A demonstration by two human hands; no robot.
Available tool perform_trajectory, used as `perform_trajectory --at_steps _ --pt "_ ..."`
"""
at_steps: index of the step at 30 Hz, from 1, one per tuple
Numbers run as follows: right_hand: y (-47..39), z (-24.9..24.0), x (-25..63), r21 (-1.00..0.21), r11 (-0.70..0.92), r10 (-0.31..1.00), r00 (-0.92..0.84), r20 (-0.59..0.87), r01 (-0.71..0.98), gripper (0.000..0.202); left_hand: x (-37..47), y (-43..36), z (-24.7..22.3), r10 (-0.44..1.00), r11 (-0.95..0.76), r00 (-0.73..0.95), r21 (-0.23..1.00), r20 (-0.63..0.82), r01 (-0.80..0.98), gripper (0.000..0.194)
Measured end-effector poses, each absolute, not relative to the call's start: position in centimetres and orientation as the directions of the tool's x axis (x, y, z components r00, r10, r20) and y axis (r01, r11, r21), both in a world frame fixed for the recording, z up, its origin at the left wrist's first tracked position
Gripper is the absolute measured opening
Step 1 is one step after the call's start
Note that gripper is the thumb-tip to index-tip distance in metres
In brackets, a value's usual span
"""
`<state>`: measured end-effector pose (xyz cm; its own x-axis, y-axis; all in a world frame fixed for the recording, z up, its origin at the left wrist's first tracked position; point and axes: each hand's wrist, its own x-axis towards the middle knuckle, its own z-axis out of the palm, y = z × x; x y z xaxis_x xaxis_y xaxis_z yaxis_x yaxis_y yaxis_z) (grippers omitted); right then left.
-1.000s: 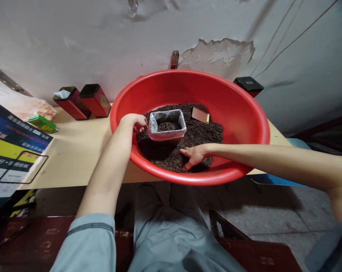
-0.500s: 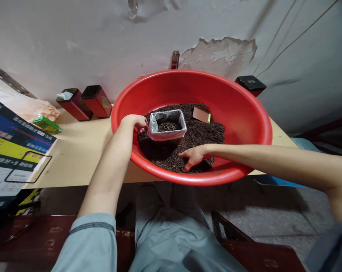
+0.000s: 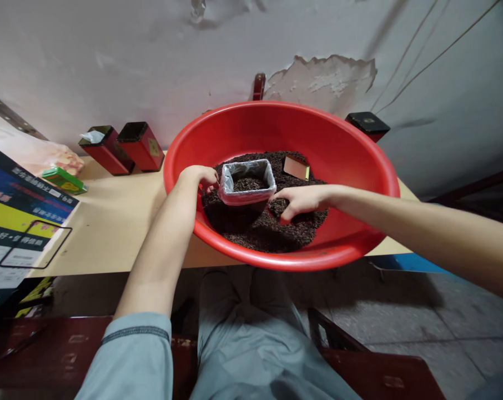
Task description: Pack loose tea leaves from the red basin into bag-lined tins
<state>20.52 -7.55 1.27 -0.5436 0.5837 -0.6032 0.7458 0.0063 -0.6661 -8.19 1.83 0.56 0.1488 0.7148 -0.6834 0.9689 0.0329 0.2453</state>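
A red basin (image 3: 355,166) holds a bed of dark loose tea leaves (image 3: 260,236). A small rectangular container (image 3: 247,197) with a clear plastic liner sits over the leaves, partly filled with them. My left hand (image 3: 202,176) is at its left side, fingers curled against the edge; the grip is partly hidden. My right hand (image 3: 303,201) is cupped palm down in the leaves, just right of the container. A clump of leaves shows between its thumb and fingers. Behind it lies a small tin lid (image 3: 296,167) on the leaves.
The basin stands on a pale wooden table (image 3: 110,222) against a peeling wall. Two open red tins (image 3: 141,147) and a green box (image 3: 64,180) are on the left, beside a printed carton (image 3: 18,222). A dark-lidded tin (image 3: 368,125) stands behind the basin, right.
My right hand has moved up and right through the leaves, from the front of the basin to beside the container, and has gathered a clump. My left hand stays by the container.
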Motion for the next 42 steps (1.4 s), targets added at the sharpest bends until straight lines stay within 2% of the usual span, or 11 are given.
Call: perform_trajectory --at_steps 3,5,11,19,23,26,29,34,38,40,42 --pt "-7.5 4.4 21.0 -0.674 -0.132 0.558 -0.507 -0.657 0.727 0.057 -8.2 1.9 0.5 0.719 0.011 0.158 0.238 -0.677 0.971 0.057" --pt "-7.2 6.2 21.0 -0.66 -0.111 0.595 -0.482 -0.643 0.743 0.056 -8.3 2.0 0.4 0.717 0.0 0.163 0.234 -0.677 0.972 0.058" --pt "-4.3 9.7 18.5 -0.498 0.259 0.794 -0.475 -0.378 0.828 0.044 -8.4 2.2 0.0 0.716 0.015 0.167 0.255 -0.678 0.967 0.053" --pt "-3.1 8.9 11.8 -0.163 0.584 0.8 -0.597 -0.05 0.796 0.047 -8.4 2.1 0.4 0.703 0.02 0.169 0.257 -0.691 0.966 0.044" --pt "-3.6 7.5 11.2 -0.007 0.638 0.77 -0.638 -0.027 0.77 0.051 -8.2 1.9 0.7 0.707 0.034 0.166 0.268 -0.687 0.963 0.046" --pt "-3.7 7.4 12.1 -0.02 0.672 0.74 -0.672 -0.016 0.74 0.047 -8.1 1.9 0.8 0.715 0.036 0.161 0.266 -0.681 0.963 0.049" --pt "-4.0 7.8 13.2 -0.093 0.679 0.734 -0.673 0.092 0.728 0.033 -8.2 2.0 0.6 0.707 0.023 0.182 0.279 -0.683 0.96 0.049" --pt "-4.9 8.4 15.1 -0.199 0.684 0.727 -0.678 0.109 0.702 0.027 -8.8 2.4 0.1 0.682 -0.021 0.246 0.319 -0.688 0.948 0.034" --pt "-4.1 6.9 18.7 -0.218 0.558 0.829 -0.545 0.121 0.8 0.032 -8.8 2.3 -0.1 0.706 0.0 0.22 0.311 -0.673 0.95 0.04" --pt "-3.3 5.1 20.8 -0.21 0.411 0.911 -0.41 0.049 0.887 0.038 -8.5 2.3 -0.2 0.706 0.015 0.194 0.288 -0.681 0.958 0.047" --pt "-2.8 2.6 22.4 -0.159 0.266 0.943 -0.291 -0.163 0.951 0.045 -8.4 2.4 -0.3 0.7 0.026 0.177 0.272 -0.692 0.962 0.051"
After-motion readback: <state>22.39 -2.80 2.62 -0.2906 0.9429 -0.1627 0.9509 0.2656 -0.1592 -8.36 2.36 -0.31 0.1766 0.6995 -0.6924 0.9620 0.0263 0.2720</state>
